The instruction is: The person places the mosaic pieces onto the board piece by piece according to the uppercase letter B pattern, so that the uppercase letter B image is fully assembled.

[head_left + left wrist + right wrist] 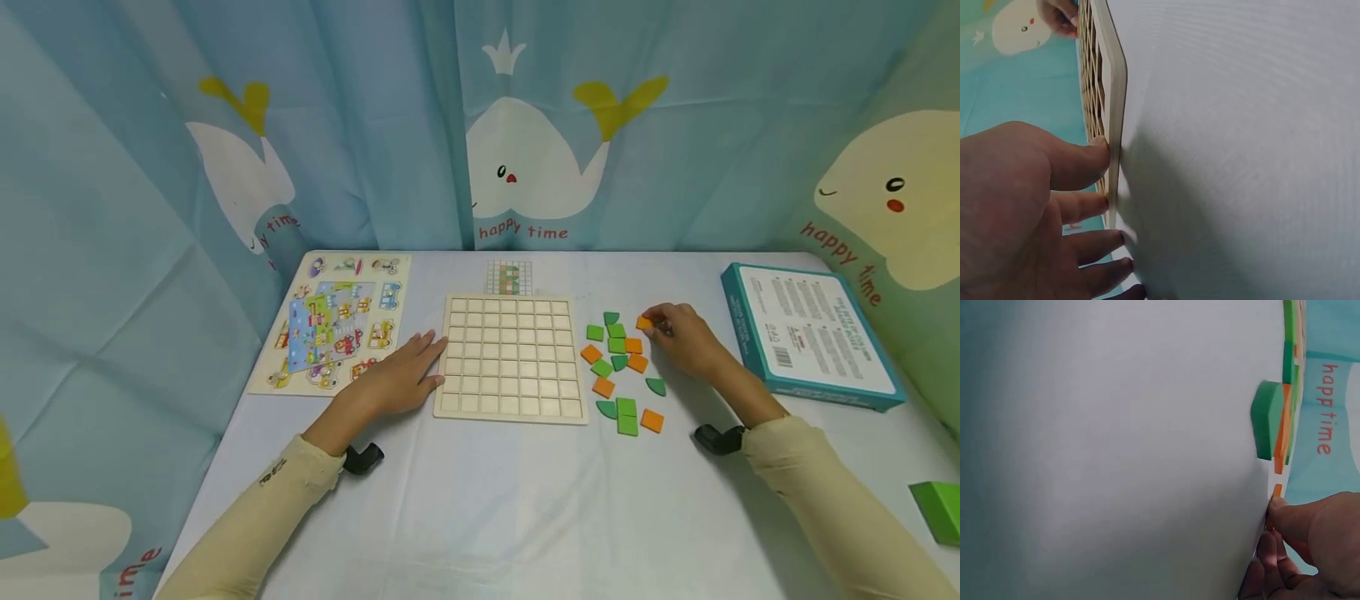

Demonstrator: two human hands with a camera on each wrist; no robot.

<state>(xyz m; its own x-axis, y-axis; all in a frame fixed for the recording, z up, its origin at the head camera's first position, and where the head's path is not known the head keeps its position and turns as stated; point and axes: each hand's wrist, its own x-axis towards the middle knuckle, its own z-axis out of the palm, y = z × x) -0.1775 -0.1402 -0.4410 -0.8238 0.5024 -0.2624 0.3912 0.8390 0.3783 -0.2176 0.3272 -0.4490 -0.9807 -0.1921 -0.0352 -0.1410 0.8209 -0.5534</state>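
A pale wooden grid board (512, 358) with bare square compartments lies in the middle of the table. At its left edge my left hand (401, 375) rests with straight fingers, thumb and index fingertip touching the frame (1116, 106). Right of the board, my right hand (686, 340) pinches an orange square tile (643, 323) between thumb and fingers; the right wrist view shows the tile's edge (1277, 490) past the thumb. Several loose tiles lie between hand and board: orange squares (652, 420), green squares (627, 417) and dark green quarter-rounds (656, 387).
Behind the board lies a small card with a coloured grid pattern (510, 277). A picture puzzle board (388, 333) with cards on it is at the left. On the right are a teal box (817, 333) and a green block (937, 510). Curtains (420, 125) border the table.
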